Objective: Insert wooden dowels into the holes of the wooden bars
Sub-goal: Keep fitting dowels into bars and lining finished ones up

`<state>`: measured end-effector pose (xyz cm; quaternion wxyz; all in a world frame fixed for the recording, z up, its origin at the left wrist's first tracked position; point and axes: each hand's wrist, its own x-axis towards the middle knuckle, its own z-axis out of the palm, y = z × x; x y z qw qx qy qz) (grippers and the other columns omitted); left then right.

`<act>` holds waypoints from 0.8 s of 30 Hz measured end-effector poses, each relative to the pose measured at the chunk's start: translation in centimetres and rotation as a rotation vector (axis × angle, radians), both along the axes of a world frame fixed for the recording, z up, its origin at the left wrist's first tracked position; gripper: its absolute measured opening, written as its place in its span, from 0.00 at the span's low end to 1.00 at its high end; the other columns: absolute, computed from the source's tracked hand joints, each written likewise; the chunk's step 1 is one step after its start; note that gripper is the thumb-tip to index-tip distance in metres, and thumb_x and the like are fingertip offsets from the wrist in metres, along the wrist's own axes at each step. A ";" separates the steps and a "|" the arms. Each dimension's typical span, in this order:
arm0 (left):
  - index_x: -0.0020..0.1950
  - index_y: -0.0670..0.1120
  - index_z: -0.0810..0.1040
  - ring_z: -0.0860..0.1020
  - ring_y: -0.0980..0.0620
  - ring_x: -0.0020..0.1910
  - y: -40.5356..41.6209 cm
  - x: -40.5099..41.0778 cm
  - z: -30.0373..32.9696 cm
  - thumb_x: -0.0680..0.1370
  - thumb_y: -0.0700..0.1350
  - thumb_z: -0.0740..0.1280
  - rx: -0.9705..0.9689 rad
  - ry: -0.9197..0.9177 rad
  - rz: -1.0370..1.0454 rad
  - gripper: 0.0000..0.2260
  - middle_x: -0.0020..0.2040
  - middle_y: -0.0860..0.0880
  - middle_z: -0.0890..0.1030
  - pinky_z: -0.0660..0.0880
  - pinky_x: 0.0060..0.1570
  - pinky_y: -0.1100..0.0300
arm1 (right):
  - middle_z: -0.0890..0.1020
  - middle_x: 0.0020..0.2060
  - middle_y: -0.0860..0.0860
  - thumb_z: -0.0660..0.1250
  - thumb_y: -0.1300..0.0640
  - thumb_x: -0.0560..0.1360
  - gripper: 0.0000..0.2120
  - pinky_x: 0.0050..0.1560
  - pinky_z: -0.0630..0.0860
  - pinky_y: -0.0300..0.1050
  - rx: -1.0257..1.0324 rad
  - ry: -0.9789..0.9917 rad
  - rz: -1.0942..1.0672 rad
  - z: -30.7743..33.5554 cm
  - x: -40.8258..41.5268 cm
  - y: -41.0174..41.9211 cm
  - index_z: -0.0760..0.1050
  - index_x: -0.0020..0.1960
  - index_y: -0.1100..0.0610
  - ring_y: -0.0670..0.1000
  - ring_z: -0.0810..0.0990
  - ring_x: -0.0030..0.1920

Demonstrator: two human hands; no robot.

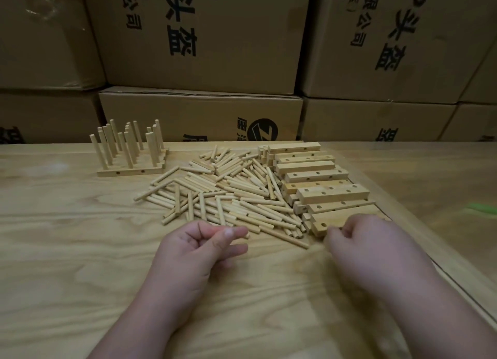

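meanwhile the left hand (204, 241), loosely curled and holding nothing, hovers over the table (80, 237) beside the dowels (228, 194), while the right hand (368, 240) touches the nearest bar (326, 225), its grip unclear.

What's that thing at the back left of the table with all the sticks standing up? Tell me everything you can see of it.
The finished dowel rack looks like several pale wooden bars laid side by side flat on the wooden table, their right ends stepped. Round wooden dowels stand in the holes on top, upright or fanning slightly outward in rows. The front bar shows two small side holes. It sits apart from the loose dowel pile, near the cardboard boxes behind. Neither hand touches it.
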<state>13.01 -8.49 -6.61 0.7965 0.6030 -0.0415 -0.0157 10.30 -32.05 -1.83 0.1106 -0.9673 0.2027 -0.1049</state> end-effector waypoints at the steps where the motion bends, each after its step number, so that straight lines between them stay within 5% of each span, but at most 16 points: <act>1: 0.41 0.43 0.75 0.87 0.44 0.46 0.1 0.0 0.0 0.64 0.51 0.75 0.002 -0.016 0.009 0.16 0.49 0.44 0.88 0.79 0.32 0.64 | 0.78 0.31 0.46 0.59 0.42 0.74 0.16 0.32 0.71 0.42 -0.016 0.038 0.009 -0.1 0.0 0.1 0.75 0.38 0.52 0.48 0.76 0.34; 5: 0.37 0.47 0.71 0.87 0.44 0.45 0.3 0.2 0.0 0.61 0.53 0.78 -0.032 -0.055 0.086 0.19 0.48 0.43 0.88 0.79 0.30 0.64 | 0.77 0.29 0.46 0.58 0.43 0.72 0.14 0.29 0.66 0.41 -0.073 0.010 0.093 -0.4 -0.4 1.9 0.73 0.36 0.51 0.47 0.75 0.32; 9: 0.33 0.52 0.78 0.87 0.44 0.46 0.6 0.6 -0.1 0.61 0.54 0.78 -0.125 -0.012 0.102 0.11 0.50 0.43 0.87 0.80 0.30 0.62 | 0.79 0.32 0.42 0.60 0.45 0.73 0.07 0.30 0.70 0.41 -0.002 -0.070 0.264 -0.5 -0.9 3.6 0.74 0.42 0.46 0.44 0.76 0.35; 13: 0.45 0.45 0.75 0.87 0.44 0.47 0.7 0.9 -0.3 0.69 0.54 0.74 -0.130 0.012 0.081 0.15 0.54 0.46 0.87 0.81 0.32 0.60 | 0.78 0.51 0.36 0.61 0.50 0.74 0.11 0.55 0.75 0.44 -0.062 0.049 0.430 -0.4 -1.0 2.9 0.75 0.54 0.40 0.43 0.72 0.57; 16: 0.53 0.43 0.79 0.86 0.46 0.50 0.6 1.1 -0.4 0.76 0.52 0.68 -0.112 0.027 0.042 0.13 0.56 0.49 0.86 0.82 0.34 0.60 | 0.76 0.53 0.34 0.64 0.51 0.75 0.12 0.62 0.70 0.42 -0.111 0.116 0.531 -0.4 -0.9 2.3 0.74 0.57 0.38 0.42 0.69 0.59; 20: 0.54 0.43 0.80 0.87 0.49 0.47 0.8 1.1 -0.3 0.74 0.52 0.68 -0.113 0.006 0.045 0.14 0.55 0.49 0.87 0.80 0.32 0.62 | 0.76 0.49 0.32 0.67 0.50 0.78 0.07 0.58 0.69 0.35 -0.026 0.100 0.639 -0.6 -0.5 1.7 0.76 0.49 0.37 0.37 0.70 0.56; 24: 0.40 0.46 0.73 0.86 0.49 0.39 1.0 1.2 -0.2 0.66 0.54 0.75 -0.233 0.011 0.138 0.15 0.50 0.43 0.87 0.78 0.28 0.62 | 0.78 0.45 0.37 0.72 0.51 0.76 0.10 0.46 0.73 0.31 0.361 0.062 0.676 -0.3 -0.6 1.2 0.79 0.50 0.35 0.39 0.77 0.46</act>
